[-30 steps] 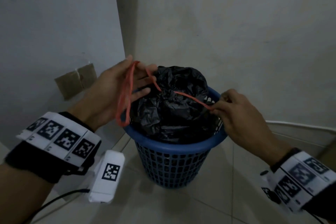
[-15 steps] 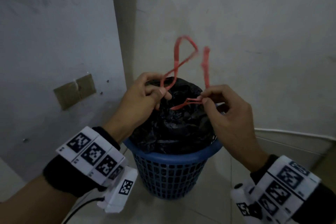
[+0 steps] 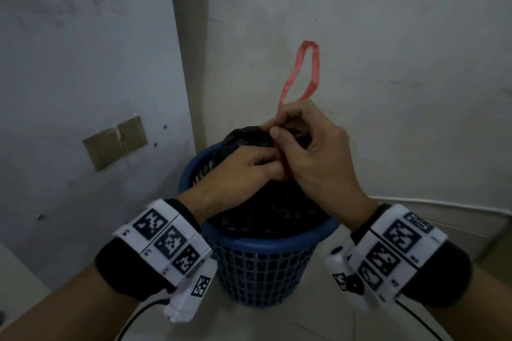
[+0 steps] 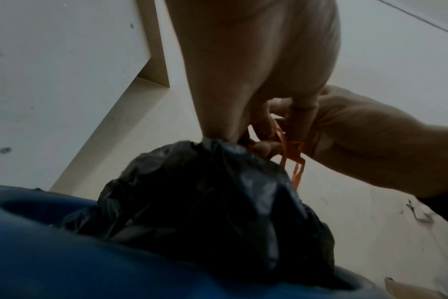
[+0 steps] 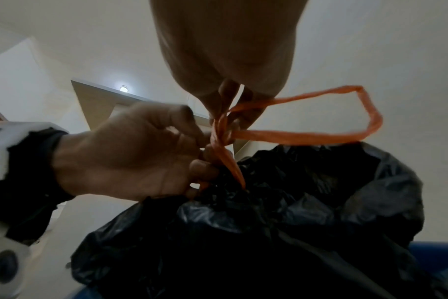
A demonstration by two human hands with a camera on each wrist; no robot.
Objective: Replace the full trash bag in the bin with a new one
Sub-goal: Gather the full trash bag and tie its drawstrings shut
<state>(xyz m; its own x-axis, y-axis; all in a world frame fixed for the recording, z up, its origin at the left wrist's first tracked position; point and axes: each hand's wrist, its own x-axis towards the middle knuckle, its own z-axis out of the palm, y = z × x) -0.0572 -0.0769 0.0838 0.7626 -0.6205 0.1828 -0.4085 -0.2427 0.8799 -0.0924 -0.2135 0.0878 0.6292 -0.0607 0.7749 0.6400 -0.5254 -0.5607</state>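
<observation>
Black trash bag (image 3: 266, 210) sat full in the blue mesh bin (image 3: 266, 266), neck gathered. Red drawstring (image 3: 310, 69) loop stood up above it. My right hand (image 3: 313, 152) pinched the drawstring, fingers curled. My left hand (image 3: 243, 171) gripped the strands at the neck, touching the right. Bin stood on tile floor (image 3: 318, 324) in a wall corner.

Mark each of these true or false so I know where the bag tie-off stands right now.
1. The black bag is out of the blue bin. False: it sits inside it.
2. Both hands hold the red drawstring. True: the left hand and right hand pinch it above the bag's gathered neck.
3. A drawstring loop sticks up past the right hand. True.
4. The left hand grips the bin's rim. False: it is at the bag's top.
</observation>
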